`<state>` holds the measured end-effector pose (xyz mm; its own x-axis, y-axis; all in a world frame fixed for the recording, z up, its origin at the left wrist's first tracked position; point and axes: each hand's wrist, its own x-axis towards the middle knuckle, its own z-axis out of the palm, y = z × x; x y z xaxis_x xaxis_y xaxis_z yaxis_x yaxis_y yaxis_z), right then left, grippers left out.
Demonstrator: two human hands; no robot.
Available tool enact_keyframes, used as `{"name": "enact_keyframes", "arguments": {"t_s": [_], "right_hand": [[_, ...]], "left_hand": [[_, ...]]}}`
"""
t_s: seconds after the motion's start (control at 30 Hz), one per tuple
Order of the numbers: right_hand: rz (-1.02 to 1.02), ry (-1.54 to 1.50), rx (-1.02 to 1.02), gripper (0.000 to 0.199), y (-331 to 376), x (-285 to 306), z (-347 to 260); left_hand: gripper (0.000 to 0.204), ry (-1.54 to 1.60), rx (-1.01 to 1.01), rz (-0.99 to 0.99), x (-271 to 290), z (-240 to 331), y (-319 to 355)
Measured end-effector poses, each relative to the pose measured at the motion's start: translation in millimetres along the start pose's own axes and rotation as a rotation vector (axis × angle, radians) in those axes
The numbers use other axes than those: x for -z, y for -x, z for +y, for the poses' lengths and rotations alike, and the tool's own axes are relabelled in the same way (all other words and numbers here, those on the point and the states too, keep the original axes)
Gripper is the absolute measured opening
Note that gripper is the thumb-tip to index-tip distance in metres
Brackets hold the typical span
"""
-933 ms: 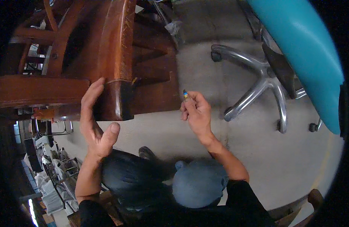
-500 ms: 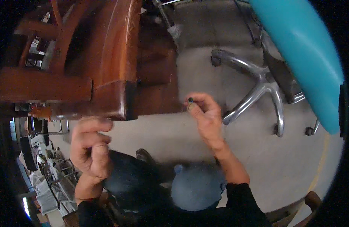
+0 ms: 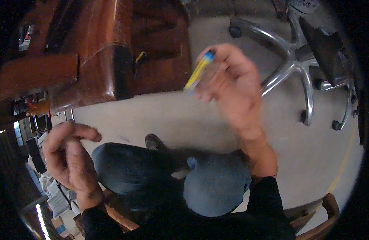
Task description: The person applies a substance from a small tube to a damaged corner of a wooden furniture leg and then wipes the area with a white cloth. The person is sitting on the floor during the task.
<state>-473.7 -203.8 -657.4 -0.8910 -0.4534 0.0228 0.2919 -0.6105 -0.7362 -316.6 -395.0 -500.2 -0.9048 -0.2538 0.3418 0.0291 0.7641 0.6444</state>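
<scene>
A slim pen-like tube (image 3: 200,71), yellow with a blue and dark end, slants in my right hand (image 3: 238,90). The fingers are closed round it, and motion blurs it. Polished reddish-brown wooden furniture (image 3: 106,60) with a dark-edged corner stands at the left, apart from the tube. My left hand (image 3: 70,158) is raised below that corner, its index finger bent forward and the thumb apart from it. Nothing shows in its grasp. On the wood is a small yellow-and-dark mark (image 3: 140,57); whether it is an object or a reflection I cannot tell.
At the right stands a swivel chair's chrome star base (image 3: 294,56) on casters. My denim-covered knees (image 3: 216,184) are below my hands. Curved wooden chair parts (image 3: 330,208) lie at lower right; cluttered white bundles (image 3: 56,196) are at far left.
My right hand has risen and turned, so the yellow side of the tube shows. My left hand has shifted left. The view has moved, and the teal chair part has left it.
</scene>
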Motion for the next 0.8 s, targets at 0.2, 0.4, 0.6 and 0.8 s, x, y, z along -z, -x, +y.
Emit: {"name": "enact_keyframes", "arguments": {"t_s": [0.2, 0.4, 0.6, 0.8], "right_hand": [[-0.426, 0.246, 0.236, 0.017, 7, -66, -35], [-0.432, 0.33, 0.278, 0.019, -16, -61, -10], [0.081, 0.356, -0.113, 0.03, -126, 40, 67], [0.247, 0.169, -0.244, 0.018, -190, 51, 101]], "left_hand": [[0.054, -0.196, 0.04, -0.469, -18, 38, -30], [0.031, -0.035, 0.178, -0.273, -4, 12, -29], [0.024, -0.02, 0.0, 0.112, 5, -70, -54], [0.028, -0.003, -0.164, 0.245, 10, -100, -47]]}}
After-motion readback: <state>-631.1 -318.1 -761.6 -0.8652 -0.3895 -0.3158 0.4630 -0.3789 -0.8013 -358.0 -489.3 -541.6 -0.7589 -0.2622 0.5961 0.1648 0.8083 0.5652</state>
